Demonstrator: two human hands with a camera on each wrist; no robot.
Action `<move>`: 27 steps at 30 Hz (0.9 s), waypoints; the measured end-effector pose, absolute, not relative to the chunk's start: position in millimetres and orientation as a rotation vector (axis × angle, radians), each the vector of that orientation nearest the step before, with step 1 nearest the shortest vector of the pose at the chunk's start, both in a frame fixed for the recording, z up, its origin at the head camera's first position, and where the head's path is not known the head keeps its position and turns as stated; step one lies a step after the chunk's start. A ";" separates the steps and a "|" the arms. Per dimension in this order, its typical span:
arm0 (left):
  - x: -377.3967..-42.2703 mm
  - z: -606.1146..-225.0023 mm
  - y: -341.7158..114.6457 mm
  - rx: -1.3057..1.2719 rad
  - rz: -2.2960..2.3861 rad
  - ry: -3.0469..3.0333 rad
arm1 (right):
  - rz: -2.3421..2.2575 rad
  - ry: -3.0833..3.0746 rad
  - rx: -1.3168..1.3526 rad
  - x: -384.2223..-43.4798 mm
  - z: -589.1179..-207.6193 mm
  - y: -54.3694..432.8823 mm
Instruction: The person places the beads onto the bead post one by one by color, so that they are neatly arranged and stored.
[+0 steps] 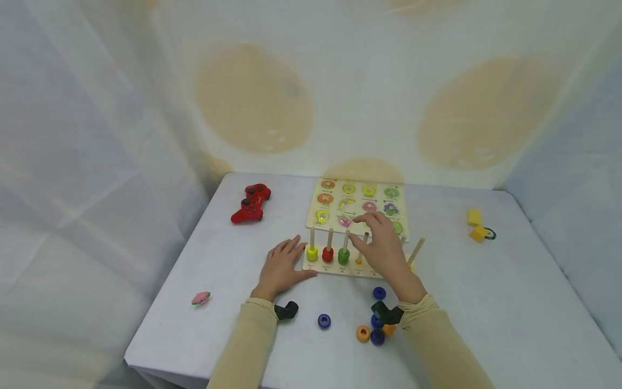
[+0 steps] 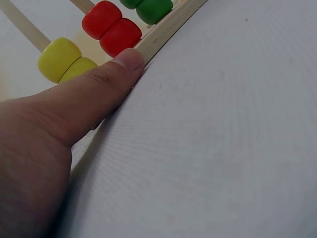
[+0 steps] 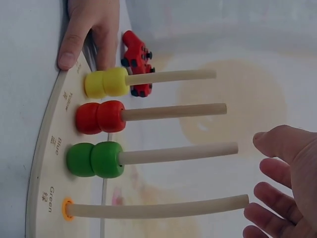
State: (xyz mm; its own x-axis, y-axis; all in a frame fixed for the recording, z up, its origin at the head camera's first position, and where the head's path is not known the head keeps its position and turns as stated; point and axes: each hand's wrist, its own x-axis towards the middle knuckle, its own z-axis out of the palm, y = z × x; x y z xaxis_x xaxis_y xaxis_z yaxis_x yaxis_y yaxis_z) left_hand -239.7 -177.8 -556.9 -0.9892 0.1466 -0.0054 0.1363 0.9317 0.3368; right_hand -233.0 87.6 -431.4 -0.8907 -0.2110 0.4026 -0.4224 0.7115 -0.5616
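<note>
At the far left of the worktop [image 1: 228,265], a small pink object [image 1: 201,298] lies alone; behind it, a red game controller [image 1: 252,204]. Next, the left hand [image 1: 282,267] rests against the left end of the wooden peg board [image 1: 351,270], thumb laid along the front edge. Its grip is spread, pinching nothing, and appears to steady the board.

From that end, the first three pegs carry two yellow rings [image 3: 106,82], two red rings [image 3: 100,117] and two green rings [image 3: 95,159]. These are judged done. A lone dark blue ring [image 1: 324,321] lies in front. Behind the pegs stretches a picture puzzle board [image 1: 358,198].

The fourth peg [image 3: 158,210] bears no stacked rings; an orange disc or marking circles its foot. The right hand [image 1: 386,248] hangs near its tip, grip spread, thumb apart from the fingers, nothing held. Pegs further right are partly hidden behind this hand; their load cannot be fully told.

Nearer the front edge lie an orange ring [image 1: 363,333] and several blue rings [image 1: 379,293], loose and judged outstanding. At far right, two yellow blocks [image 1: 473,217] lie well apart.
</note>
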 end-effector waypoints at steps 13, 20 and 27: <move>-235.5 -551.2 -177.4 0.219 0.549 3.055 | 1.021 -2.385 0.453 -218.5 -449.4 105.0; -237.6 -554.2 -177.5 0.223 0.537 3.058 | 0.953 -2.479 0.388 -194.2 -486.1 130.9; -239.9 -556.5 -178.7 0.239 0.540 3.065 | 0.955 -2.821 0.304 -180.3 -527.7 155.5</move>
State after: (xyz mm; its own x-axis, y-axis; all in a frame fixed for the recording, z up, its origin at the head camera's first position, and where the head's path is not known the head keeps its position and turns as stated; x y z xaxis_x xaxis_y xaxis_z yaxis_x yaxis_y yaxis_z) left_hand -239.9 -178.7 -556.5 -0.9881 0.1537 0.0070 0.1468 0.9286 0.3409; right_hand -180.3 155.5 -527.7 -0.9686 -0.1438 0.2028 -0.2374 0.7769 -0.5831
